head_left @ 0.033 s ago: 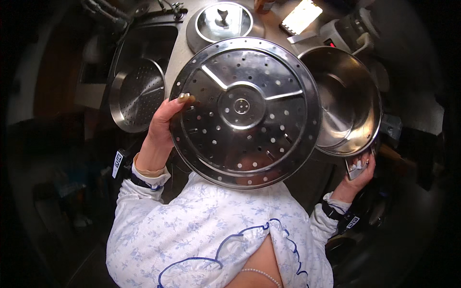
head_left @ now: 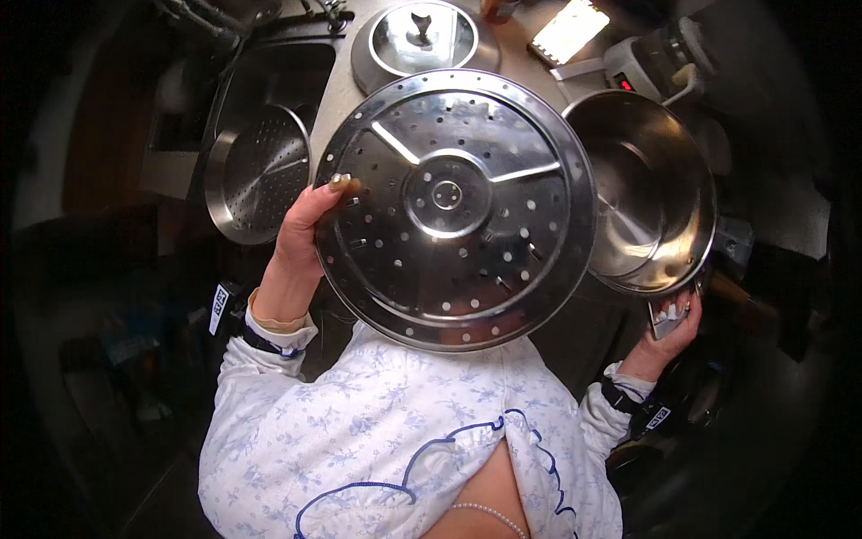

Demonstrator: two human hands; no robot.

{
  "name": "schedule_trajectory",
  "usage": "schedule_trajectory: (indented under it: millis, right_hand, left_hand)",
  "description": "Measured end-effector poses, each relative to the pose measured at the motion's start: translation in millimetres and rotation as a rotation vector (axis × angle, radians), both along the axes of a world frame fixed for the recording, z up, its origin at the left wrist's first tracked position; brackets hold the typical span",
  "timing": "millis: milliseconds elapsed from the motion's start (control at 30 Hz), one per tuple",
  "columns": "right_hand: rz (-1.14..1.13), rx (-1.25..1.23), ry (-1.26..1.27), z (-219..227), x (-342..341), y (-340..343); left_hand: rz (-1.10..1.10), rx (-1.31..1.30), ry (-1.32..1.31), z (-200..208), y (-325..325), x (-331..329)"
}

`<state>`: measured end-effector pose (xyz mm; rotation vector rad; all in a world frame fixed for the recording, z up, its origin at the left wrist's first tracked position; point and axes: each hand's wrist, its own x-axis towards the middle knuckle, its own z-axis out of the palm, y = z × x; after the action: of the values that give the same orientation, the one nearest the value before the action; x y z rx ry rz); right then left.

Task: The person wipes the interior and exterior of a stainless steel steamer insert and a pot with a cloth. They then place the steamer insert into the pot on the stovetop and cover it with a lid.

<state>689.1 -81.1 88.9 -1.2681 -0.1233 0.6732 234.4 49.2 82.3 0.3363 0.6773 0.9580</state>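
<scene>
A round perforated steel steamer plate [head_left: 453, 211] is held up close under the camera, tilted so its face fills the middle of the view. It is shiny, with a raised central hub, three ridges running out from the hub, and rings of small holes. The left hand [head_left: 305, 235] grips its left rim, thumb curled over the edge onto the face, wrist bent back, the forearm rising from a white sleeve with blue flowers. To the right, a deep steel pot [head_left: 651, 193] hangs tilted with its open mouth toward the camera; the right hand [head_left: 673, 325] is closed around the pot's handle at the lower edge, arm stretched out low. Behind, on the table [head_left: 516, 49], lies a steel lid with a knob [head_left: 422, 36]. A second perforated steel tray [head_left: 260, 171] sits in the dark sink to the left.
</scene>
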Motion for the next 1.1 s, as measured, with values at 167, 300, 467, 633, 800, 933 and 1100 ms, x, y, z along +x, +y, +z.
schedule_trajectory:
  millis: [167,300,467,633,800,933,1100]
  right_hand:
    - [-0.1,-0.122,-0.074,-25,34,-25]
    - [-0.083,-0.099,-0.072,-37,50,-39]
    - [-0.114,-0.119,0.001,-43,58,-45]
    - [-0.142,-0.166,-0.031,-38,46,-39]
    - [-0.174,-0.186,-0.177,-34,37,-37]
    - [-0.157,-0.173,0.058,-52,55,-63]
    - [0.551,0.208,0.618,-75,58,-108]
  left_hand:
    - [0.117,-0.163,-0.05,-18,5,-24]
    - [0.139,-0.195,-0.037,-21,11,-27]
    - [0.155,-0.234,-0.068,-18,13,-26]
    - [0.174,-0.217,0.029,-21,13,-28]
    - [0.146,-0.147,-0.064,-21,16,-20]
    - [0.204,-0.137,0.129,-15,20,-5]
    - [0.269,-0.175,0.136,-4,30,11]
